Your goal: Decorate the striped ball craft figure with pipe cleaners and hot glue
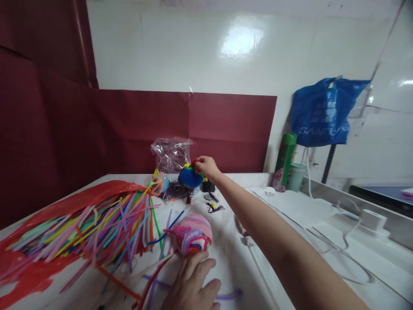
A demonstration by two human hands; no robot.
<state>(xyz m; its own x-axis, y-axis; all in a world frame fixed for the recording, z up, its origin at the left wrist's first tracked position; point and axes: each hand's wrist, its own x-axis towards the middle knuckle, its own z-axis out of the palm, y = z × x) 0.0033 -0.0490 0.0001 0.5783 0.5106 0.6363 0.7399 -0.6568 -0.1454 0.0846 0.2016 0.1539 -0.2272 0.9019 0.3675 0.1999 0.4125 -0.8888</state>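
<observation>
Toward the back of the table, my right hand (206, 168) is closed, pinching the red top of a dark blue round ornament (191, 178) with yellow and green trim. My left hand (195, 282) lies low at the front, fingers apart. Its fingertips reach the near side of a pink striped ball (195, 232) that looks coiled from chenille stems; whether they press on it I cannot tell. Left of the ball spreads a heap of multicoloured chenille stems (106, 219). A few loose stems, one of them purple (230, 296), lie around my left hand.
Red plastic sheeting (106, 189) lies beneath the heap. Behind stand crumpled clear plastic (172, 153) and another colourful ornament (158, 183). Small dark tassels (214, 208) lie right of the blue ornament. Farther right are a green canister (285, 157), a cup (296, 177), cables and a white adapter (372, 219).
</observation>
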